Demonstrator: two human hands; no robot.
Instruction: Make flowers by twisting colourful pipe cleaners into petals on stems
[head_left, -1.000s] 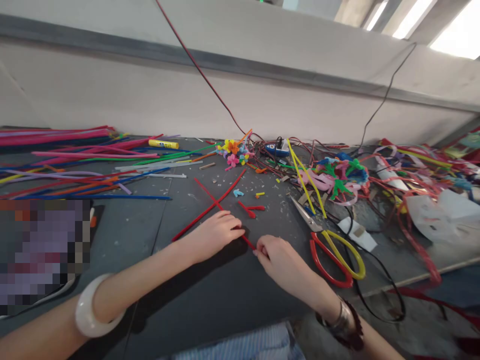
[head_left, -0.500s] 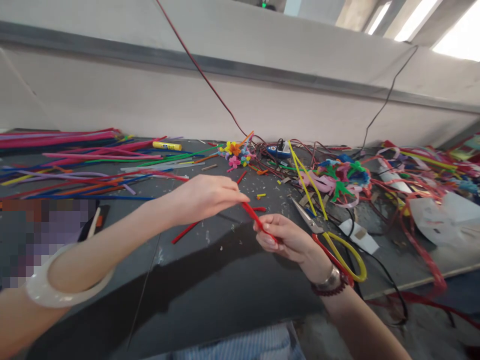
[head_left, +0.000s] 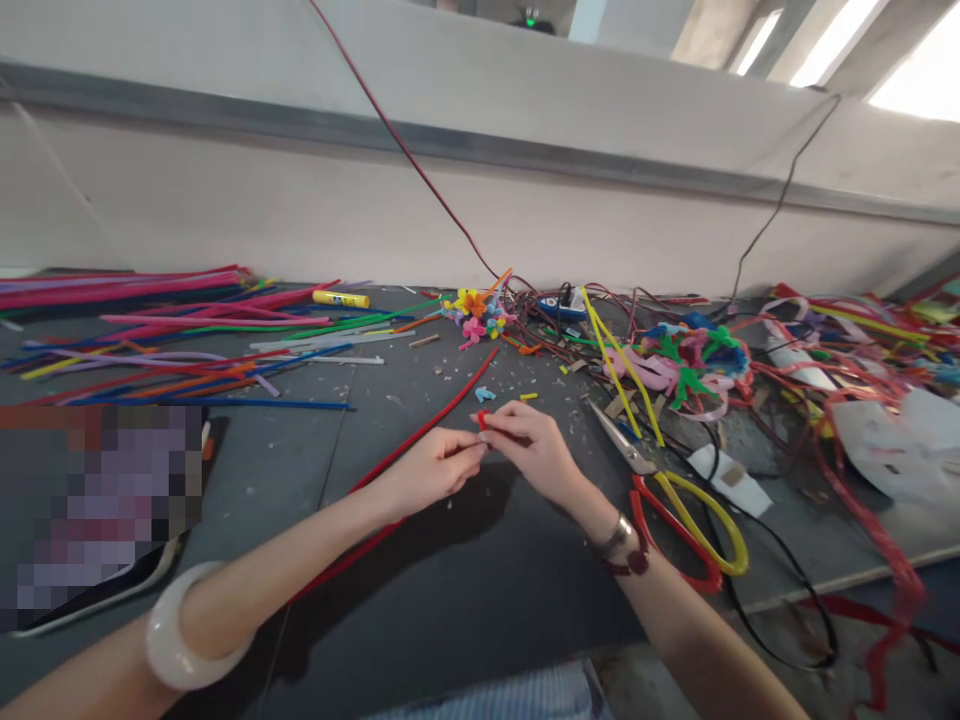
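Observation:
My left hand (head_left: 439, 465) and my right hand (head_left: 536, 445) meet over the middle of the dark table, fingertips pinched together. Between them a short bit of red pipe cleaner (head_left: 483, 420) shows, gripped by both; the rest of it is hidden by the fingers. A long red pipe cleaner (head_left: 427, 425) runs diagonally behind and under my left forearm; whether it joins the held piece I cannot tell. Small light blue scraps (head_left: 485, 395) and a yellow scrap (head_left: 529, 396) lie just beyond my fingertips. Right of my right hand are scissors (head_left: 637, 462) with red and yellow handles, blades apart.
Loose coloured pipe cleaners (head_left: 187, 320) and a yellow glue stick (head_left: 341, 299) lie at the left. A small flower bunch (head_left: 474, 312) stands at the back. Tangled cables, a colourful pipe-cleaner cluster (head_left: 694, 360) and a white mask (head_left: 900, 440) fill the right. A tablet-like object (head_left: 161, 575) lies at left.
Both hands have come together, my left moving down and my right turning inward. The red strand stretched between them now shows only as a short bit. A long red strand lies beneath my left arm.

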